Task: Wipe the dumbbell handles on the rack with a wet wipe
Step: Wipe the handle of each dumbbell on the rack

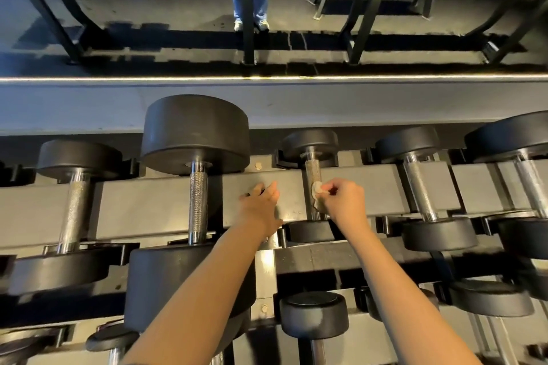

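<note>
A wet wipe (316,190) was pinched, bunched small, between the thumb and curled fingertips of the right hand (344,201) and was pressed to the right side of the knurled handle (312,170) of a small dumbbell (310,144). This dumbbell was cradled across the top tier of the rack (148,207), near the middle of its length, with one head at the rack's far edge and the other at its near edge. The left hand (261,204) was laid on the flat beam just left of that handle, fingers fairly straight and close together, nothing held. The wipe was judged to be soft, light and limp, easily torn or snagged on the rough knurling, so it would best be folded thick and wrapped round the bar rather than dragged by one corner. The handle itself was judged rigid and grippy in its knurled middle, and smoother, perhaps slippery when wet, at the bright collars by the heads. The dumbbell looked light enough to roll in its cradle under a hard stroke, and could be steadied at a rubber head. The big dumbbell (195,133) further left was judged too heavy to shift.
</note>
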Demonstrator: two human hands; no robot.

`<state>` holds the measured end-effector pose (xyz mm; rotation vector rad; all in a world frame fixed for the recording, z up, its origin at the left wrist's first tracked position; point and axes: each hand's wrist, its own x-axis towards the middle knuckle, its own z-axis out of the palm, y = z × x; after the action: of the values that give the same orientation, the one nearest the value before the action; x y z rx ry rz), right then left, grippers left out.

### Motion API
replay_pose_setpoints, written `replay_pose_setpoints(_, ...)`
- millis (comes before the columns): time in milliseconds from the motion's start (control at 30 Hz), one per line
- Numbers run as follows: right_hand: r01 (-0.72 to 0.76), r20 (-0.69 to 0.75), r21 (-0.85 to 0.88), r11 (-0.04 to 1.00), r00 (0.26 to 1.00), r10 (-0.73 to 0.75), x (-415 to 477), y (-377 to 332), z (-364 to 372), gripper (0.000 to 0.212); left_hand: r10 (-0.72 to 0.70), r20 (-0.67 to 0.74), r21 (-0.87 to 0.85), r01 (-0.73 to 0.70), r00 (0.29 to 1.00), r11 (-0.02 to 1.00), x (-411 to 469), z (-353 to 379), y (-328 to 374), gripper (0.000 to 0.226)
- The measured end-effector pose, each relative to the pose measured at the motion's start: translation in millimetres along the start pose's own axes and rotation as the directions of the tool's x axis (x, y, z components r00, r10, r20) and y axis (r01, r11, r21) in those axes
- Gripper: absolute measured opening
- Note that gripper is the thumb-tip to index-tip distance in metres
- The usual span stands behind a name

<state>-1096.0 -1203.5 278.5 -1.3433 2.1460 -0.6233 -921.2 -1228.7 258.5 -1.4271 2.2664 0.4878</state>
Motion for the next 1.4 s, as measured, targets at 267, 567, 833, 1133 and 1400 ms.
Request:
replay_pose_setpoints(267,0.042,-0.128,0.161,0.986,0.992,-0.021,28,-22,4,0.013,-0.002,0.023,-0.007,0.002,1.0,1.0,1,-2,-1,0.071)
replay_pose_setpoints(567,-0.033,0.022,0.086,0.996,0.999,0.031,-3,0,-3,0.011,-0.011,-0.007,-0.038,0.011,1.0,0.999,4,2,0,0.072)
replay_pose_setpoints(833,0.015,-0.07,0.226,0.974,0.998,0.001,13,-15,-2,0.016,-0.023,-0.068,-0.059,0.019,0.997,0.998,5,7,0,0.069)
replay_pose_setpoints(1133,0.008,-0.028,0.072,0.997,1.0,-0.006,-4,-1,4,0.014,-0.033,-0.084,-0.077,0.026,0.996,0.997,8,10,0,0.068)
replay_pose_setpoints(1400,0.088,-0.196,0.116,0.989,0.978,-0.064,16,-20,10,0.018,-0.029,-0.068,-0.053,0.025,0.997,0.998,6,5,1,0.063)
